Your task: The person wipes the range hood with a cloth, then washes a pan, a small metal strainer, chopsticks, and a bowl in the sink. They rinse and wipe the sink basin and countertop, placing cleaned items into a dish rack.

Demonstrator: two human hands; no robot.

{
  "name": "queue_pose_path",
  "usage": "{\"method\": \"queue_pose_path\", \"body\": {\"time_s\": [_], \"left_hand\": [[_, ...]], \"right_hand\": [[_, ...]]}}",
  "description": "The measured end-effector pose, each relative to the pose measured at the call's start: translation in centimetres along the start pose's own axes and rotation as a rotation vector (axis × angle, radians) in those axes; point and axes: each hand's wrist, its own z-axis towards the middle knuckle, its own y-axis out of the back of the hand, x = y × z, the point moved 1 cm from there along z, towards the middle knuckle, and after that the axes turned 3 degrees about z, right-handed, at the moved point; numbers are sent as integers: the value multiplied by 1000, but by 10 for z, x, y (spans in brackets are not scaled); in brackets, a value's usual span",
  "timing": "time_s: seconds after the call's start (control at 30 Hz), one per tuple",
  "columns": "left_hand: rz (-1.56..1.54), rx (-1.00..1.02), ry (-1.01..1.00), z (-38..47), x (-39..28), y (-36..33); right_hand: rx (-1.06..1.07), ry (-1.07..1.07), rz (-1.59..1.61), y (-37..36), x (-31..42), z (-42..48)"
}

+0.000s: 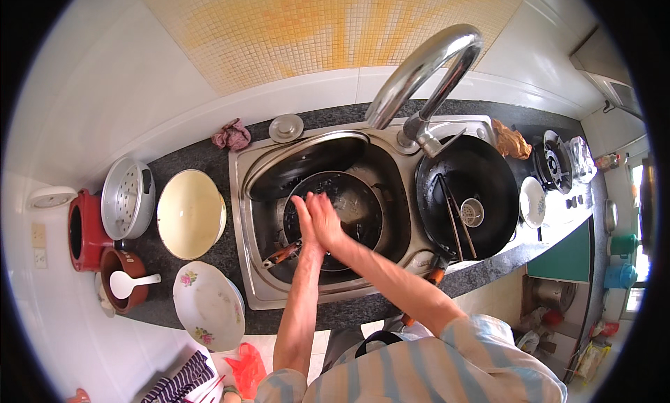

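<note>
My left hand (pixel 306 222) and my right hand (pixel 325 221) are pressed palm to palm, fingers pointing away from me. They hold nothing that I can see. Below them a dark pan (pixel 361 204) lies in the left basin of a stainless steel sink (pixel 246 267), with some liquid in its bottom. A wooden-ended handle (pixel 282 254) shows just left of my left wrist. A dark pan lid (pixel 309 165) with a metal rim leans against the basin's back wall. The chrome faucet (pixel 419 73) curves above the sink, and no water stream is visible.
On the right, a black wok (pixel 492 178) holds chopsticks (pixel 454 214) and a small strainer (pixel 472 212). A cream enamel bowl (pixel 188 214), a floral dish (pixel 209 303) and a perforated metal steamer (pixel 123 199) stand on the left counter. A gas burner (pixel 555 162) is farther right.
</note>
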Motion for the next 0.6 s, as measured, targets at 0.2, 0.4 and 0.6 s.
{"method": "queue_pose_path", "body": {"time_s": [0.2,0.4,0.6], "left_hand": [[-88,-31,-2,30,19,49],[59,77,-104,-17,15,-22],[25,-2,-35,7,2,26]], "right_hand": [[-52,-16,251,0,14,-35],[354,-387,-30,47,74,11],[110,-105,17,10,27,-47]]}}
